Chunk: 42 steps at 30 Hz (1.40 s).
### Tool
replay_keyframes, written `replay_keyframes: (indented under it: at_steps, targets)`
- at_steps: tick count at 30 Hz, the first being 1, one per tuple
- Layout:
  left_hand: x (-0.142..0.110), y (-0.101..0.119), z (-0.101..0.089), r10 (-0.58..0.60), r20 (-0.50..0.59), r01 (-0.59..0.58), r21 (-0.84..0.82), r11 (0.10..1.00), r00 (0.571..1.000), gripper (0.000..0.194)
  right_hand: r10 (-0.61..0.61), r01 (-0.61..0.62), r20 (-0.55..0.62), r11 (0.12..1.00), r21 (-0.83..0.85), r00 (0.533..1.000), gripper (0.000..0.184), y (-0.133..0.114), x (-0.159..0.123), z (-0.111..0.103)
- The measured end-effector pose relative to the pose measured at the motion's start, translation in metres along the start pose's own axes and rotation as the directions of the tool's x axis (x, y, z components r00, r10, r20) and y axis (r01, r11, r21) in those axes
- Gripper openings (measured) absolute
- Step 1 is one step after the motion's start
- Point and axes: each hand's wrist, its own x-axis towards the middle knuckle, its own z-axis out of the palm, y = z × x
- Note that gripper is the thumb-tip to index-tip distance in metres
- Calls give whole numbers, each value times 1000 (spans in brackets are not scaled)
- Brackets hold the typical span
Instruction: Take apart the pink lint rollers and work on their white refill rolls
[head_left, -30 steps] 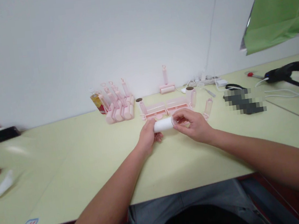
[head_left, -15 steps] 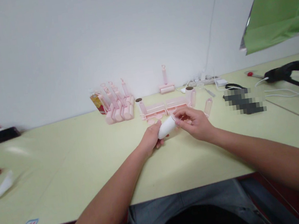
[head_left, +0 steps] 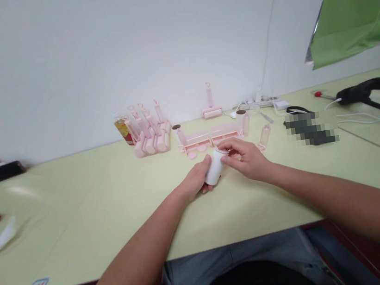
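A white lint roller refill (head_left: pixel 213 169) is held tilted above the table, its upper end leaning right. My left hand (head_left: pixel 197 178) wraps around its lower part from the left, thumb along the side. At the upper end, my right hand (head_left: pixel 246 156) has its thumb and fingers closed on the rim; what the fingertips pinch there is partly hidden. Just behind the hands lie pink roller covers (head_left: pixel 196 138) with clear tops, and flat pink end pieces (head_left: pixel 192 155) rest in front of them. A loose pink handle (head_left: pixel 264 136) lies to the right.
Several pink lint rollers (head_left: pixel 151 143) stand grouped at the back left, by a yellow-red carton (head_left: pixel 124 131). Another lint roller (head_left: pixel 211 111) leans against the wall. Two more refills (head_left: pixel 242 121) stand by the covers. Cables, a power strip (head_left: pixel 258 102) and black straps (head_left: pixel 372 90) occupy the right.
The refill has turned more upright and its lower end has come slightly down and toward me. My right hand has shifted a little left, staying at the upper end.
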Motion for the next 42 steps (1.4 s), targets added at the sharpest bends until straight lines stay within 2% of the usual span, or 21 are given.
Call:
replay_keyframes:
  at_steps: [11,29,35,42]
  targets:
    - [1,3,-1,-13,49,11,24,1000,999,74,-18,17,33,1000,22,999,39,0,-1,3]
    - [2,1,-1,-28,30,27,37,999,999,76,39,-41,93,999,24,995,39,-1,-1,0]
    - [4,1,-1,-29,0,29,31,999,1000,77,87,-99,188,994,55,978,57,-1,-3,0]
    - [2,1,-2,14,32,-14,8,1000,999,71,14,-20,197,999,30,980,63,-4,-3,0]
